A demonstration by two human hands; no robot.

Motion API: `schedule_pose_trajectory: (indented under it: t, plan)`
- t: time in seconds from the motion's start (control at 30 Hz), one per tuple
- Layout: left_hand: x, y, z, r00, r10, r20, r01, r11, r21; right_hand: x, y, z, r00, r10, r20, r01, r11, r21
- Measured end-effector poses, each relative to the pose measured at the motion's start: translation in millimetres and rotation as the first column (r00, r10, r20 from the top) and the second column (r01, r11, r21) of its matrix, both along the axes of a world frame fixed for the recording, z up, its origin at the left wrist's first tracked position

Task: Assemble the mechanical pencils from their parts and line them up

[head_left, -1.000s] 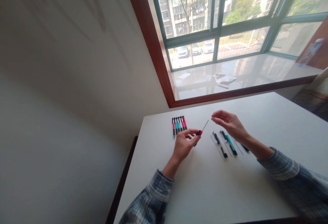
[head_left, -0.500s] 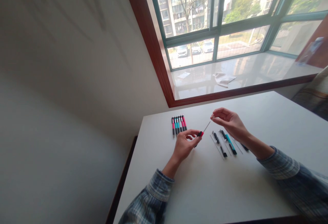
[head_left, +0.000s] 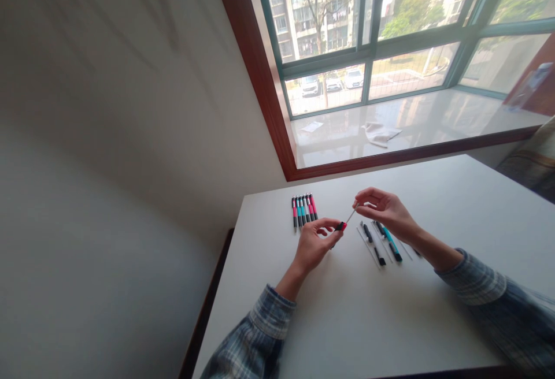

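Observation:
My left hand [head_left: 313, 245] is closed around a red-and-black pen barrel [head_left: 341, 226], with part of the barrel hidden by the fingers. A thin refill [head_left: 350, 215] sticks up out of the barrel toward the right. At its upper end, the thumb and fingertips of my right hand [head_left: 385, 211] are pinched together; whether a tiny part sits between them is too small to tell. Below the right hand lie loose pen parts: a black barrel piece [head_left: 367, 233], a teal barrel [head_left: 391, 244] and thin refills [head_left: 367, 246].
Several assembled pens [head_left: 304, 211] in red, teal and black stand in a neat row behind my left hand on the white table [head_left: 347, 315]. Beyond the table's back edge is a window sill [head_left: 338, 145] with a crumpled cloth [head_left: 381, 133]. A wall borders the left.
My right hand's fingertips have come down and left onto the refill's tip, where a gap showed before. My left hand keeps its hold on the barrel, nearly still.

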State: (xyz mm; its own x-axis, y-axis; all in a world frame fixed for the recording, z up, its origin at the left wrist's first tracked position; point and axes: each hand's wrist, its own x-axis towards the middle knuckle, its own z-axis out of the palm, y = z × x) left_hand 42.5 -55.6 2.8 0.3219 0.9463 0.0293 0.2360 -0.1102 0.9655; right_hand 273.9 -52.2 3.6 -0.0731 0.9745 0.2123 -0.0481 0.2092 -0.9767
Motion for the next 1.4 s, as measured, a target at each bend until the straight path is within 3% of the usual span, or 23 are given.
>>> schedule_pose_trajectory:
  t: [0.27,0.6,0.77,0.97,1.23,1.4]
  plan:
    - [2.1,1.2,0.3,0.999,-0.039,0.015,0.038,0.998,0.042,-7.7,-3.2,1.7,0.965,0.143,0.219,-0.147,0.989,-0.001]
    - [5.4,0.3,3.7,0.995,-0.095,-0.021,0.097,0.990,0.107,-19.8,-11.6,1.3,0.941,0.159,0.299,-0.181,0.982,0.048]
    - [4.7,-1.0,2.0,0.997,-0.081,-0.022,0.082,0.993,0.089,-14.1,-8.4,1.3,0.983,0.134,0.127,-0.137,0.990,0.020]
    - [0.2,-2.9,-2.1,0.999,-0.047,0.011,0.046,0.996,0.081,5.5,4.3,2.7,0.980,-0.096,-0.175,0.093,0.995,-0.027]
    - [-2.7,1.3,-3.3,0.999,-0.028,0.022,0.026,0.997,0.071,11.8,11.0,-8.0,0.988,-0.154,0.016,0.154,0.988,-0.010]
    - [-4.8,2.8,-4.2,1.000,-0.013,0.022,0.011,0.997,0.080,7.9,9.5,-9.1,0.988,-0.146,-0.051,0.141,0.986,-0.088]
